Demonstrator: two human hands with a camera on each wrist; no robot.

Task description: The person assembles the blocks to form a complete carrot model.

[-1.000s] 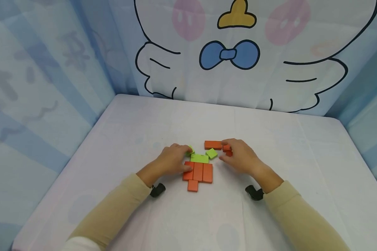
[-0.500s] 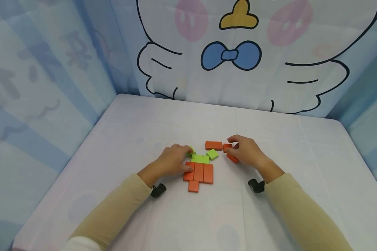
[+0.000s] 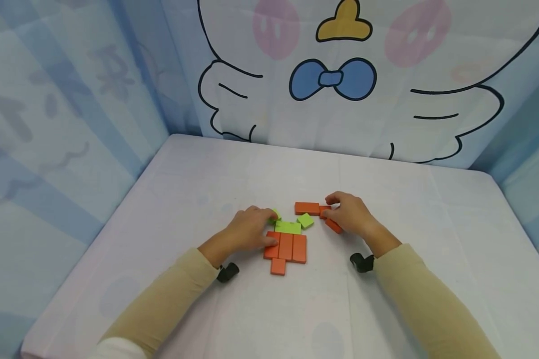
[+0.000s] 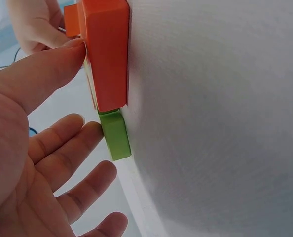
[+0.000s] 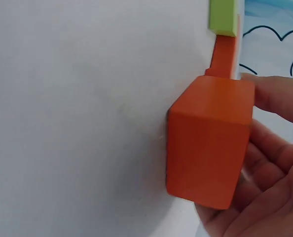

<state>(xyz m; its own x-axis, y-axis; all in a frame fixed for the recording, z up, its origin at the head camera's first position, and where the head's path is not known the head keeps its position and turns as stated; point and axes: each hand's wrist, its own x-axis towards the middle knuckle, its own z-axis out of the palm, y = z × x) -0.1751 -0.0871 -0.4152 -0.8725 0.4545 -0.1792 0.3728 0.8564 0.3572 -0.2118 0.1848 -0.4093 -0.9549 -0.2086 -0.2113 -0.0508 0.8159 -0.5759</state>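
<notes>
Left hand (image 3: 250, 232) fingers relaxed, thumb against orange block cluster (image 3: 286, 246), fingertips touching small green block (image 3: 275, 215), right hand (image 3: 350, 214) grasping orange block (image 3: 333, 226) on bench (image 3: 170, 209), right of cluster.

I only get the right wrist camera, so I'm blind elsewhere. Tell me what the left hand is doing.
Observer: The left hand rests against the left edge of the orange block cluster.
Operator: Describe that cluster.
Observer: Three orange blocks side by side, small orange square below, green bar across the top.
Operator: Report what's beside my hand.
Observer: A long orange block lies flat just left of the right hand, which grips a smaller orange block.
</notes>
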